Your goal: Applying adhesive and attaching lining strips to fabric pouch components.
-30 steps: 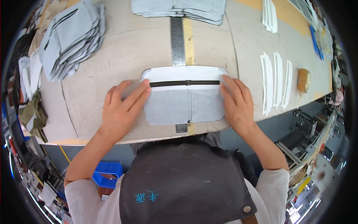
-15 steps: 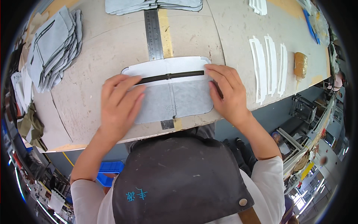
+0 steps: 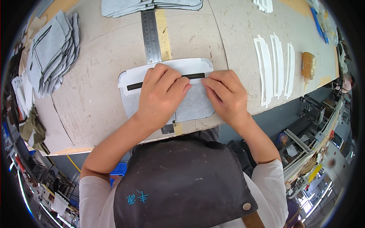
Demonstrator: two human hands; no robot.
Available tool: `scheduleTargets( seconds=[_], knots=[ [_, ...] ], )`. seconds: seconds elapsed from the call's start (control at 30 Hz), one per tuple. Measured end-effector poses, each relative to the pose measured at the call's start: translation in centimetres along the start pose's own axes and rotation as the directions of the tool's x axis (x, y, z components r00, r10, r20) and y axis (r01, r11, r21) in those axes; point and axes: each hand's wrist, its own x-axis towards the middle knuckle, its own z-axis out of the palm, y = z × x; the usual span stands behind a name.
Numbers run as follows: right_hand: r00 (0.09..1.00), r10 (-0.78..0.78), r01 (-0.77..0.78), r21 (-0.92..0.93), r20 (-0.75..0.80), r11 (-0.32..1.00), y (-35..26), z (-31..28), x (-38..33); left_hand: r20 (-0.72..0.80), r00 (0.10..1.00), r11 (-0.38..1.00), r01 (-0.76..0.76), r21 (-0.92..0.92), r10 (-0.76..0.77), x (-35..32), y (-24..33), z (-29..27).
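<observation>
A light grey panel (image 3: 195, 102) with rounded corners lies flat near the front edge of the table. Across its upper part runs a white backing strip (image 3: 133, 74) framing a long, narrow dark slot (image 3: 195, 76). My left hand (image 3: 159, 97) rests over the middle of the panel, its fingers bent and closed at the slot, hiding part of it. At the slot's right end, my right hand (image 3: 228, 95) has thumb and forefinger pinched together on the panel. The fingertips partly cover what they grip.
A steel ruler (image 3: 151, 38) lies beneath the panel beside a yellow strip (image 3: 163, 34). Stacks of grey panels stand at far left (image 3: 53, 49) and at the back (image 3: 152, 7). White frame-shaped strips (image 3: 263, 72) and an amber glue bottle (image 3: 308, 65) lie to the right.
My left hand has moved right from the panel's left end to its middle, and its fingers have closed. My right hand has shifted slightly left and down, fingers now pinched.
</observation>
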Motion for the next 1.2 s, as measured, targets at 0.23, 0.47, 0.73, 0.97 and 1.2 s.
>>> scheduleTargets(
  seconds=[0.23,0.47,0.73,0.97,1.2],
  knots=[
    [0.993,-0.112,0.113,-0.057,0.027,0.992,-0.2,0.2,-0.1,0.036,0.998,0.999,0.051,-0.003,-0.05,0.3,0.4,-0.4],
    [0.997,0.051,-0.052,0.005,0.062,0.999,-1.3,-0.1,0.5,0.002,0.983,0.982,0.186,0.017,-0.186,-1.9,-0.7,-3.6],
    [0.995,0.02,-0.037,0.17,0.101,0.985,-3.4,2.4,1.0,0.006,0.935,0.935,0.354,0.037,-0.354,-4.7,-2.4,-7.2],
    [0.996,0.002,-0.013,0.114,0.091,0.993,-3.7,3.1,0.9,-0.011,0.942,0.942,0.334,0.007,-0.334,-4.8,-2.8,-7.0],
    [0.994,-0.034,0.025,0.083,0.108,0.996,-3.5,3.2,0.9,0.002,0.943,0.943,0.331,-0.012,-0.331,-4.7,-2.9,-7.1]
  ],
)
